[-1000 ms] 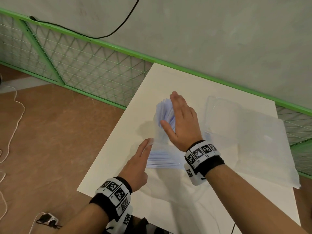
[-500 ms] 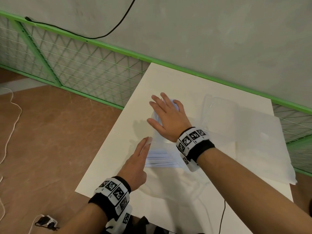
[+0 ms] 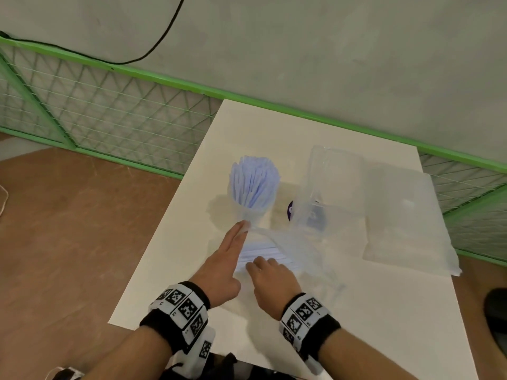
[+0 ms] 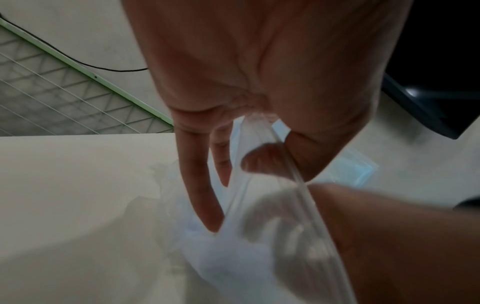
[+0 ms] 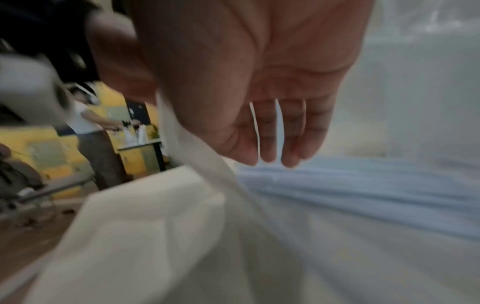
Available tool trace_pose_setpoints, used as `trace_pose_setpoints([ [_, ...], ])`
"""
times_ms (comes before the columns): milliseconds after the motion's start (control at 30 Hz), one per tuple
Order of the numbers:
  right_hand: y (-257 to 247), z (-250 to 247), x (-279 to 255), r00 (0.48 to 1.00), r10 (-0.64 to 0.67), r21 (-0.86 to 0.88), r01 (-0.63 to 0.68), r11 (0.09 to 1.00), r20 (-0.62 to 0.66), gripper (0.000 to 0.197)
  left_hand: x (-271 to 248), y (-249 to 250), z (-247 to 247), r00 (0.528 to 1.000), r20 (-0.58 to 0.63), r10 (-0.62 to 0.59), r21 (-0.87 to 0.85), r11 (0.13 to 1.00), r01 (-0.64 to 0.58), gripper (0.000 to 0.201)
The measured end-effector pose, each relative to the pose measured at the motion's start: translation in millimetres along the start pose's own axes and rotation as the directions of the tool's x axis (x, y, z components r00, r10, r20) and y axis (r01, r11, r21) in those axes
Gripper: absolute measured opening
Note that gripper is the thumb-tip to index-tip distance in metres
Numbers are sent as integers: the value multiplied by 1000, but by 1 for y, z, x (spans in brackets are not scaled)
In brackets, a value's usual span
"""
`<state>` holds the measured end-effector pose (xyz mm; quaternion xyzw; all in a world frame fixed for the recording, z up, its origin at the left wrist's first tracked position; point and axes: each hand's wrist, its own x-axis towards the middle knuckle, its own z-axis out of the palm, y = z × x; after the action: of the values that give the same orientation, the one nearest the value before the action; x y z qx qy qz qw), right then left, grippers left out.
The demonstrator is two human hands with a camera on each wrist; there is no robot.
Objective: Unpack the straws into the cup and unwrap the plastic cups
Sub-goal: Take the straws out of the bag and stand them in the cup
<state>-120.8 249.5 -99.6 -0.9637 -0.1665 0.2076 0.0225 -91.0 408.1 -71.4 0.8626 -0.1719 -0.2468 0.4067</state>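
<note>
A clear cup (image 3: 251, 213) stands upright on the white table (image 3: 170, 242), stuffed with pale blue wrapped straws (image 3: 253, 182). Just in front of it lies a clear straw bag (image 3: 301, 259) with more straws (image 3: 263, 252) inside. My left hand (image 3: 233, 248) lies at the bag's mouth with straight fingers reaching to the cup's foot; in the left wrist view its thumb pinches the bag's rim (image 4: 303, 189). My right hand (image 3: 267, 270) reaches into the bag mouth, and its nearly straight fingers (image 5: 272, 144) hover over the loose straws (image 5: 363, 181), holding nothing.
A wrapped stack of clear plastic cups (image 3: 332, 182) with a purple label (image 3: 290, 211) lies right of the cup. A large flat clear bag (image 3: 406, 220) covers the table's right side. A green mesh fence (image 3: 109, 119) runs behind; the table's left edge is close.
My right hand left the top of the straws in the cup and came back toward me to the straws in the bag. The left hand stayed at the bag's mouth.
</note>
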Motion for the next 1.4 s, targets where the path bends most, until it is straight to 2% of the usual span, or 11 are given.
trace_pose_setpoints([
  [67,7,20,9,996,65,-5,-66,998,-63,52,1,3,1,1000,5,13,6,1000,-13,114],
  [167,9,36,16,984,93,-17,-97,995,-152,49,2,0,1,1000,-8,19,25,1000,-19,112],
  [333,7,43,21,972,120,-9,-124,992,-203,45,2,-8,-3,999,-37,23,47,999,-21,109],
  [433,2,38,23,961,149,50,-141,989,-235,49,2,-12,-6,999,-45,25,45,999,-23,110],
  [500,1,39,27,958,180,118,-157,980,-221,53,2,-14,-8,998,-46,29,50,998,-27,109],
  [667,1,42,31,972,203,128,-188,974,-118,34,0,-17,-13,999,-33,33,71,997,-31,109],
  [733,2,39,31,977,195,132,-183,974,-83,39,-1,-20,-14,999,-31,32,71,997,-29,109],
  [867,3,35,35,979,177,154,-161,975,-99,52,-1,-21,-14,999,-49,13,54,998,-10,109],
  [1167,8,29,41,990,135,89,-132,987,-35,31,5,-20,-12,991,-124,-52,19,998,54,110],
  [1300,10,30,42,993,107,118,-101,988,-46,40,5,-20,-10,987,-149,-66,19,997,70,110],
  [1400,13,32,42,994,98,127,-93,988,-40,35,5,-19,-8,984,-163,-75,17,997,78,109],
])
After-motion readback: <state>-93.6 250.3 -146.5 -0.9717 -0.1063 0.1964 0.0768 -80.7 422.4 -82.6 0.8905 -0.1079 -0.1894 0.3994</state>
